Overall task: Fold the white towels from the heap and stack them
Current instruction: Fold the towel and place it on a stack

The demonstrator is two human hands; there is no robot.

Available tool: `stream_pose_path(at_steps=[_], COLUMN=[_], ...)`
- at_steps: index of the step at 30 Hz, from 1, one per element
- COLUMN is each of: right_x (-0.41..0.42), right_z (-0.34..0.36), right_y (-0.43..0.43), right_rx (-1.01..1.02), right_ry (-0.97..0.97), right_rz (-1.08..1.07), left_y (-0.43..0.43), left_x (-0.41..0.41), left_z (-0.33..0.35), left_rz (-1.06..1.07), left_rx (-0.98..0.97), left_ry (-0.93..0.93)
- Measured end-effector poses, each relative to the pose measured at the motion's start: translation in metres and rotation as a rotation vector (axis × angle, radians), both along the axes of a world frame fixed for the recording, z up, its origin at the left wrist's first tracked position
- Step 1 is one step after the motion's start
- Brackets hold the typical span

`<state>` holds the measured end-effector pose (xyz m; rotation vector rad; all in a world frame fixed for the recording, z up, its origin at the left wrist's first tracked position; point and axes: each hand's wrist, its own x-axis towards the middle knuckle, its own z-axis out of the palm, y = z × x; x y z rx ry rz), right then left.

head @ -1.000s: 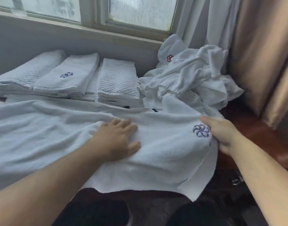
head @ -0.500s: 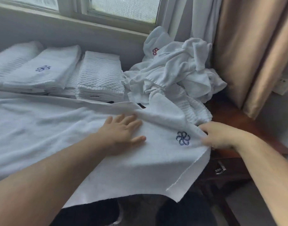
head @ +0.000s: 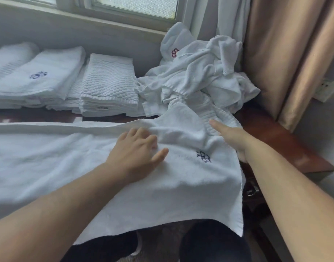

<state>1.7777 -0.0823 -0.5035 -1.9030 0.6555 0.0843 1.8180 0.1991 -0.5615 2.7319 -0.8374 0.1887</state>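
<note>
A large white towel (head: 67,167) with a dark blue emblem (head: 203,156) lies spread across the table, its near edge hanging over the front. My left hand (head: 135,150) presses palm-down on it, just left of a raised fold. At the towel's right edge my right hand (head: 232,137) rests with its fingers stretched toward the far corner; the thumb is hidden. The heap of crumpled white towels (head: 200,76) sits behind, against the window wall. Folded towels (head: 109,84) are stacked to its left, beside another folded pile (head: 48,72) bearing a blue emblem.
The dark wooden table (head: 276,140) ends a little to the right of my right hand. Beige curtains (head: 276,53) hang at the right, with a wall socket (head: 325,89) beyond them. A window sill (head: 105,17) runs along the back.
My right hand let go of its pinch on the towel's right edge and slid forward along it toward the far corner. The left hand stayed pressed on the towel.
</note>
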Motion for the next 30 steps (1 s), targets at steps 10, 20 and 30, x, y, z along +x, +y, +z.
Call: stream_pose_path(at_steps=[10,20,30], right_x=[0.002,-0.027,-0.040], right_z=[-0.014,-0.010,-0.054], right_y=[0.012,0.035,0.049], right_rx=[-0.216,-0.937,-0.877], right_ry=[-0.860,-0.270,0.211], right_rz=[-0.206,-0.117,-0.056], left_y=[0.009,-0.002,0.004], left_x=[0.012,0.020,0.012], left_z=[-0.005,-0.003,0.001], left_rz=[-0.250,-0.281,-0.275], left_rx=[0.142,0.254,-0.232], left_ry=[0.097,0.049,0.161])
